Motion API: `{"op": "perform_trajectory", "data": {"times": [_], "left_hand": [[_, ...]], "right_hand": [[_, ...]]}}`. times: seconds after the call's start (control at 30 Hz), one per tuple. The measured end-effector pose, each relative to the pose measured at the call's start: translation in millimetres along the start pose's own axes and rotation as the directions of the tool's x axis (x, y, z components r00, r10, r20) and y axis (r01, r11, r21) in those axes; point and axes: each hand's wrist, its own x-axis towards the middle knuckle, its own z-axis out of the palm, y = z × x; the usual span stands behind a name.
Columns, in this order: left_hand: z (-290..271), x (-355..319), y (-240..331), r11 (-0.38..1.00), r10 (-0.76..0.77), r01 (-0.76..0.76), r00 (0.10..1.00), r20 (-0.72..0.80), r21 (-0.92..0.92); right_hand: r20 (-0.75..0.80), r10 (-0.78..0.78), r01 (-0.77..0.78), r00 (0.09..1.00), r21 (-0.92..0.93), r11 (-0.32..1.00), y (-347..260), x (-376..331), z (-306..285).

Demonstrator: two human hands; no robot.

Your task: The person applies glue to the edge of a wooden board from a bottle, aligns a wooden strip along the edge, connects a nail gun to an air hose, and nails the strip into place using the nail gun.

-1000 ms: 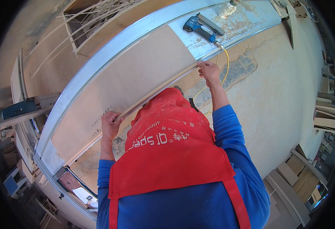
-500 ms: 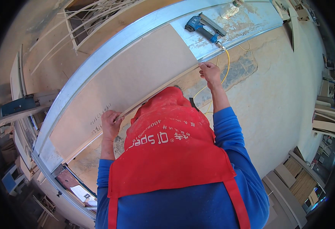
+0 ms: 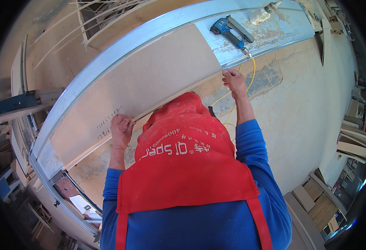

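The left hand (image 3: 122, 127), at the left of centre, was curled with thumb and fingers closed on a thin strip (image 3: 164, 102) along the lower edge of a board. The right hand (image 3: 234, 81), right of centre in the upper half, had thumb and fingertips pinched together on the strip's other end, beside the board's right corner. The board (image 3: 149, 66), flat and tan, lay slantwise across the upper left and centre of the frame, with dark handwriting near the left hand. It rested on a long pale-blue table (image 3: 87, 71), which bent with the lens.

Just below the strip bulged a red apron (image 3: 191, 179), worn over a blue top (image 3: 208, 227) that filled the bottom centre. Up and to the right of the board, a blue nail gun (image 3: 233, 32) lay on the table, its yellow hose (image 3: 254, 68) trailing down past the right hand. A bottle (image 3: 263, 15) lay near it at the top.

Farther out, a crate (image 3: 84, 23) of thin wooden sticks (image 3: 116, 14) stood at the upper left, a sheet of paper (image 3: 82, 204) lay at the lower left, and stacked boards (image 3: 310, 198) lay at the lower right.
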Motion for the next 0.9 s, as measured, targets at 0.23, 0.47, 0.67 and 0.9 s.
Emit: {"op": "perform_trajectory", "data": {"times": [0.23,0.47,0.67,0.9], "left_hand": [[0.8,0.3,-0.6,1.000,0.012,-0.012,1.000,-0.001,0.011],[0.1,-0.9,0.8,0.999,0.012,-0.012,1.000,0.002,0.034],[0.2,-4.2,1.7,0.999,0.005,-0.005,1.000,0.014,0.037],[4.4,-7.6,0.5,0.998,-0.022,0.020,1.000,0.023,0.055]], "right_hand": [[0.000,0.010,-0.010,1.000,0.015,1.000,4.6,3.2,0.5],[0.005,0.024,-0.024,1.000,0.009,1.000,7.4,5.5,-0.1],[0.012,0.034,-0.034,0.999,0.027,0.999,8.9,7.3,-1.8],[0.018,0.042,-0.043,0.999,0.020,0.999,7.6,8.6,-3.4]]}}
